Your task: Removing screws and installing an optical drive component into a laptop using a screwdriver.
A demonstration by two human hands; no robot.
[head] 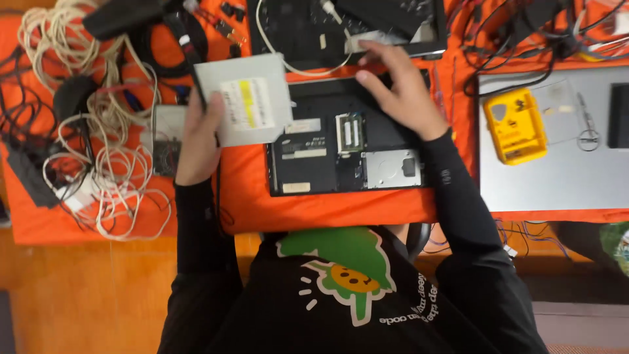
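Holding a flat grey optical drive (pixel 244 98) by its lower left corner, the left hand (pixel 198 134) has it clear of the laptop and over the orange cloth (pixel 249 196), just beside the open laptop base (pixel 347 141). The fingers are closed on the drive's edge; its white and yellow label faces up. The right hand (pixel 401 88) lies on the far right part of the base, fingers spread and flat, gripping nothing, seemingly steadying the chassis.

The base lies bottom side up with its covers off: a memory slot (pixel 350 133) shows in the middle and an empty silver drive bay (pixel 393 168) near the front edge. A second dark laptop part (pixel 347 26) lies beyond it, with a white cable (pixel 295 65) looping across. To the left lies a heap of pale cords (pixel 98 131); to the right, a yellow meter (pixel 514 126) rests on a grey laptop lid (pixel 550 164).

By my reading, the drive is just out of its side slot. Setting it down calls for a bare patch of cloth, since the cords crowd the left, and for a level carry by the edges.
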